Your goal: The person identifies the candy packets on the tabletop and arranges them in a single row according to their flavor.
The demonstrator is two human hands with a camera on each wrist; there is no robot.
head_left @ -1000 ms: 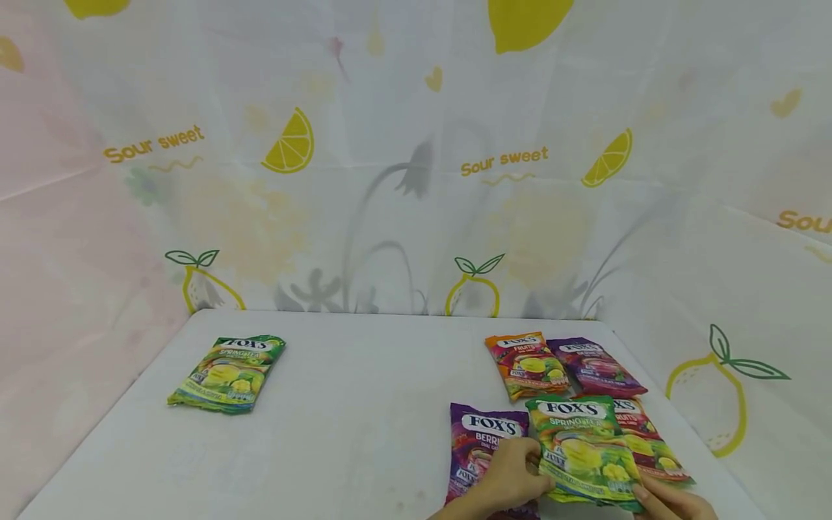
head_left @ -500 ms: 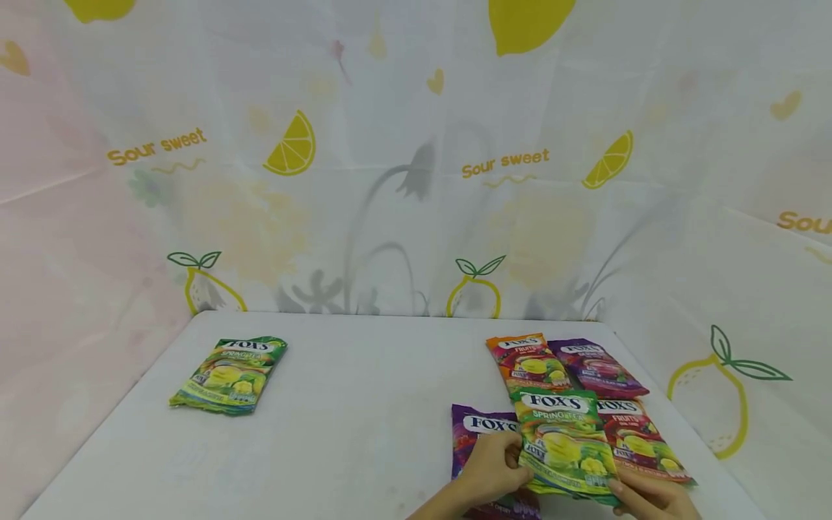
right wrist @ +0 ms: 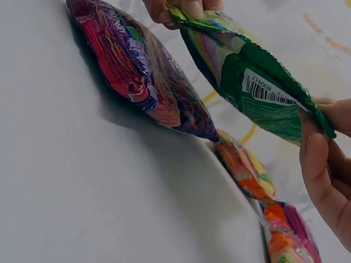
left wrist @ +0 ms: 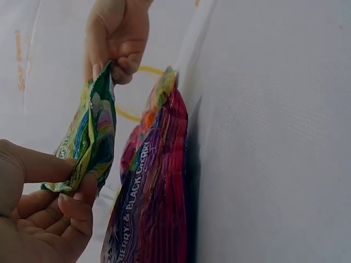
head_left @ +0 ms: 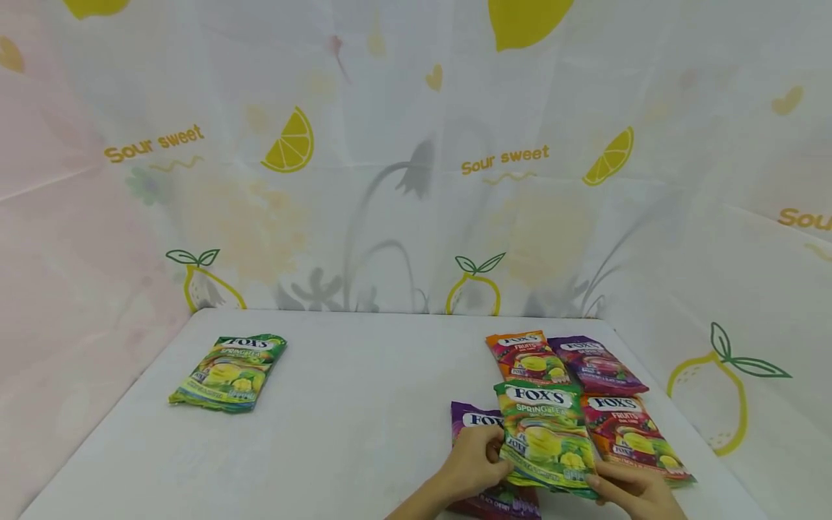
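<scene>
Lemon-printed cloth is filling the frame's upper half. At lower right, my left hand and right hand are pinching a raised green bag.

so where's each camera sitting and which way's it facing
On the head: faces forward and down at the table; left hand, right hand show.
On the left wrist: faces the held green bag edgewise; left hand near, right hand beyond.
On the right wrist: faces that bag's back; right hand and left fingers show.
Wrist views share that bag and a purple bag.
</scene>
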